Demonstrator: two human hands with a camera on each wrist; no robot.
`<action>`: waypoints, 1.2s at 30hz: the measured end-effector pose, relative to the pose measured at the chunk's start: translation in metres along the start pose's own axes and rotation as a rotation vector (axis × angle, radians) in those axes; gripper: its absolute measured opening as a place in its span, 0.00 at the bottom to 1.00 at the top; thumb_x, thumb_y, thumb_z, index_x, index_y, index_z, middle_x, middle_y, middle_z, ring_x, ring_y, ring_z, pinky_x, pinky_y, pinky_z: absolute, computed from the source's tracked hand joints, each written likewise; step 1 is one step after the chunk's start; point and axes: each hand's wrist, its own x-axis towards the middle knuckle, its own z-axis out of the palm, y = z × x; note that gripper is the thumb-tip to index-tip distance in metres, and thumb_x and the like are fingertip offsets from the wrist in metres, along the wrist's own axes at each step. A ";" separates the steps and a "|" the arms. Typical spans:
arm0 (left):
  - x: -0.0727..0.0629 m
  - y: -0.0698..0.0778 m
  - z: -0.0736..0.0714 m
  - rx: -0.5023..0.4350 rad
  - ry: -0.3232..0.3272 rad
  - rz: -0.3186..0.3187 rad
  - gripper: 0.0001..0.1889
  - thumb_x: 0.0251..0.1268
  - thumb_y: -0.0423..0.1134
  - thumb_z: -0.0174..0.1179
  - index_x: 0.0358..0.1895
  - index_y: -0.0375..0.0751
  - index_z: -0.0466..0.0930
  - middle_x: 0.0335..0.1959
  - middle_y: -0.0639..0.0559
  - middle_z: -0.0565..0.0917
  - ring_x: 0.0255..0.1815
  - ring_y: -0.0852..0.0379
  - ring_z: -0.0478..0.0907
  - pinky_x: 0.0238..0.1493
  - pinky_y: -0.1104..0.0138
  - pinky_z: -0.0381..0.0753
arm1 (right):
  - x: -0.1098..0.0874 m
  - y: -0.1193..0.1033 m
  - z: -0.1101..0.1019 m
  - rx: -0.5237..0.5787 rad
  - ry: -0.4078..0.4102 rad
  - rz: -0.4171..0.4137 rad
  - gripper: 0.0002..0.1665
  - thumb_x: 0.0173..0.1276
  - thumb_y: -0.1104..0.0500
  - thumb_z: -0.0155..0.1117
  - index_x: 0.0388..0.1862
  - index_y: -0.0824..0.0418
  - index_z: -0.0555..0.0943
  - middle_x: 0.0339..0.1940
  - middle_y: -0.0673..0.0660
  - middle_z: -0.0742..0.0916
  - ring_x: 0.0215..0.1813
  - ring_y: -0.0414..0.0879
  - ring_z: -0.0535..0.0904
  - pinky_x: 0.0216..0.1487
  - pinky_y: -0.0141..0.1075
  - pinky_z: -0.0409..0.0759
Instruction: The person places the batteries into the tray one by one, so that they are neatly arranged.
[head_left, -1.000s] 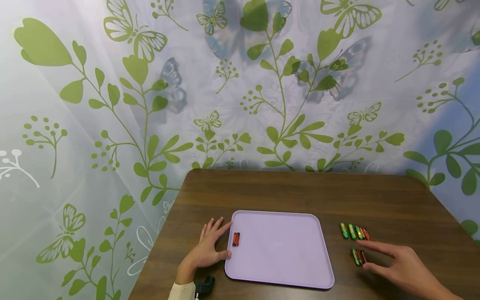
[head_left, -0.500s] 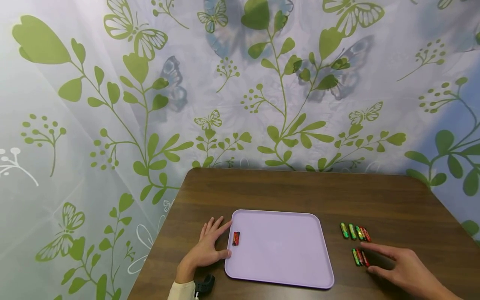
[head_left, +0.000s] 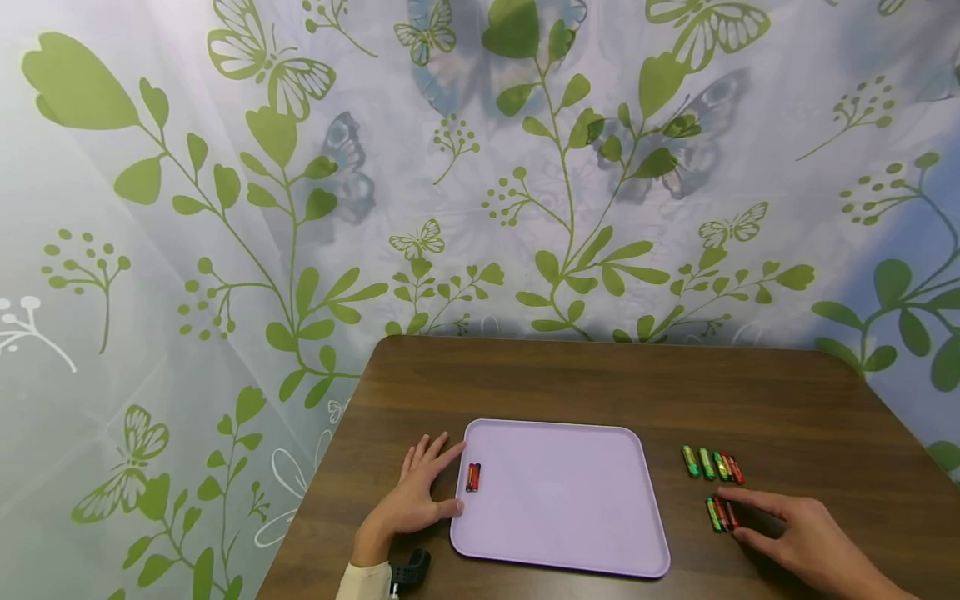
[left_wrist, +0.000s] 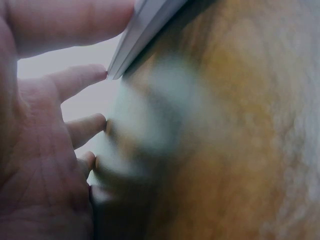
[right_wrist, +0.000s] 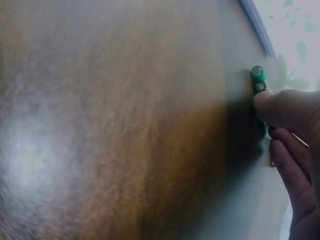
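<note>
My left hand (head_left: 412,496) lies beside the lilac tray (head_left: 558,500), fingers spread, thumb and index fingertip touching its left rim. In the left wrist view, the fingers meet the tray edge (left_wrist: 137,40). Two red-and-black batteries (head_left: 473,477) stand side by side within the tray near that rim. To the right of the tray, my right hand (head_left: 806,533) pinches a red battery (head_left: 732,517) by its ends, at the right of a short row. A red battery (head_left: 722,514) and a green battery (head_left: 712,515) adjoin it. The right wrist view shows the thumb covering part of the row.
A second row of several batteries lies behind the first: green batteries (head_left: 707,462) with a red battery (head_left: 735,469) at the right end. All rest on the brown wooden table (head_left: 570,375). A butterfly-and-leaf curtain (head_left: 480,208) hangs behind the table.
My right hand has shifted slightly right, then back a little left, and the rightmost battery of the near row moved with it. My left hand and the tray have stayed put.
</note>
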 end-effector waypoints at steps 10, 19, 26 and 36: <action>0.000 -0.009 0.004 -0.071 0.040 0.085 0.46 0.61 0.50 0.73 0.85 0.50 0.68 0.88 0.26 0.54 0.88 0.18 0.34 0.83 0.27 0.21 | 0.020 -0.015 -0.004 -0.036 0.025 -0.053 0.39 0.39 0.60 0.95 0.55 0.45 0.93 0.46 0.40 0.94 0.46 0.26 0.87 0.45 0.11 0.74; 0.000 0.000 0.000 0.016 0.002 -0.005 0.49 0.58 0.47 0.74 0.85 0.47 0.67 0.90 0.31 0.54 0.91 0.22 0.35 0.85 0.28 0.26 | 0.047 -0.038 0.011 0.020 0.033 -0.160 0.40 0.40 0.61 0.94 0.58 0.47 0.92 0.44 0.42 0.95 0.36 0.26 0.79 0.36 0.17 0.71; 0.001 -0.001 0.001 0.018 0.000 -0.007 0.49 0.59 0.48 0.74 0.86 0.47 0.66 0.90 0.31 0.54 0.91 0.23 0.35 0.85 0.28 0.26 | 0.069 -0.059 0.023 0.043 0.047 -0.216 0.38 0.42 0.63 0.93 0.57 0.49 0.93 0.43 0.40 0.95 0.38 0.31 0.84 0.41 0.20 0.77; 0.000 0.000 0.001 0.022 0.003 -0.007 0.49 0.59 0.48 0.74 0.86 0.47 0.66 0.90 0.31 0.54 0.91 0.23 0.35 0.85 0.28 0.26 | 0.095 -0.085 0.046 0.165 -0.023 -0.213 0.34 0.49 0.65 0.91 0.58 0.51 0.92 0.52 0.45 0.96 0.53 0.34 0.92 0.56 0.13 0.78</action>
